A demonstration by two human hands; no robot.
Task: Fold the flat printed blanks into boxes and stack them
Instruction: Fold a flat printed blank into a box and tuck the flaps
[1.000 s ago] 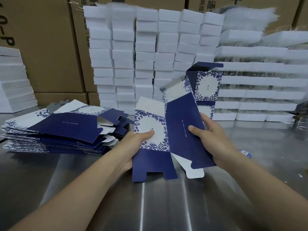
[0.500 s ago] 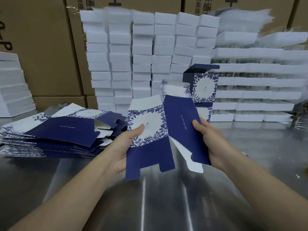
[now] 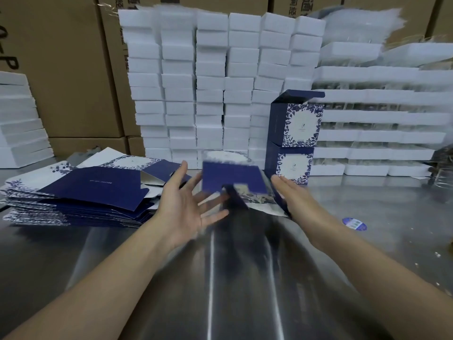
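Note:
A blurred blue-and-white printed blank, partly opened into a box shape, sits low over the steel table between my hands. My left hand is beside its left side with fingers straight and spread, fingertips at its lower edge. At its right side, my right hand lies flat with straight fingers. A thick pile of flat blanks lies to the left. Two folded boxes stand stacked behind on the right, the top one's lid open.
Columns of white foam blocks line the back, with white trays at the right and brown cartons behind. A round blue sticker lies on the table at the right. A clear container stands at the far right.
The blank, held upright in both hands before, has dropped low toward the table and been pushed open. Both hands have released their grip and now show straight fingers.

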